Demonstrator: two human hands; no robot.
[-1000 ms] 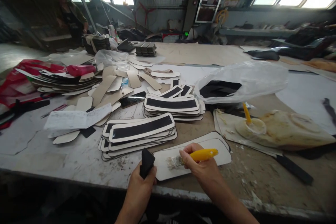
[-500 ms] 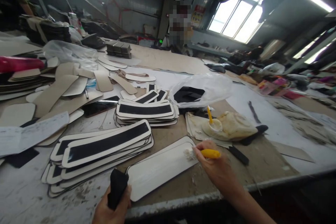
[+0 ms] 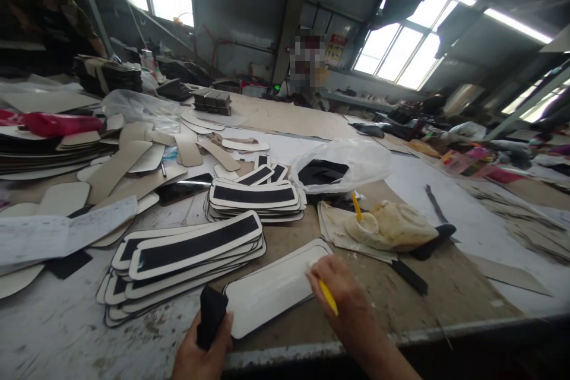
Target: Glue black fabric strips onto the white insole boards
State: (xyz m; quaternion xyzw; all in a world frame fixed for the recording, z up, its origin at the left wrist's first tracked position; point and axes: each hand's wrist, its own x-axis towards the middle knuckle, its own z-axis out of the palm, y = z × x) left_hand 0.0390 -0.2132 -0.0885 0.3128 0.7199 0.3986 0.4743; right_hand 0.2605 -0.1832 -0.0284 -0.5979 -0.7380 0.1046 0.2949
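My right hand (image 3: 336, 285) is closed around a yellow-handled tool (image 3: 328, 298); its working end is hidden at the fingers, over the right part of a long white panel (image 3: 271, 297). Another panel lies beneath that one, its edge showing. In my left hand (image 3: 205, 344), at the panel's near left end, is a folded black strip (image 3: 211, 316) gripped between thumb and fingers. Left of the panel sits a stack of white panels with black strips (image 3: 196, 243) on them. A yellowed container (image 3: 396, 227) lies behind my right hand, a yellow stick (image 3: 357, 206) standing in its opening.
A smaller stack of black-centred panels (image 3: 253, 195) stands farther back, beside a clear plastic bag (image 3: 369, 163) with black pieces. A phone (image 3: 184, 189), a paper sheet (image 3: 66, 231) and beige panels (image 3: 118, 172) lie left. The table edge (image 3: 401, 332) runs in front. A person stands far left.
My right hand has moved left along the white panel, and the yellow handle now points down toward me. The left hand still holds the black strip. The view has shifted a little.
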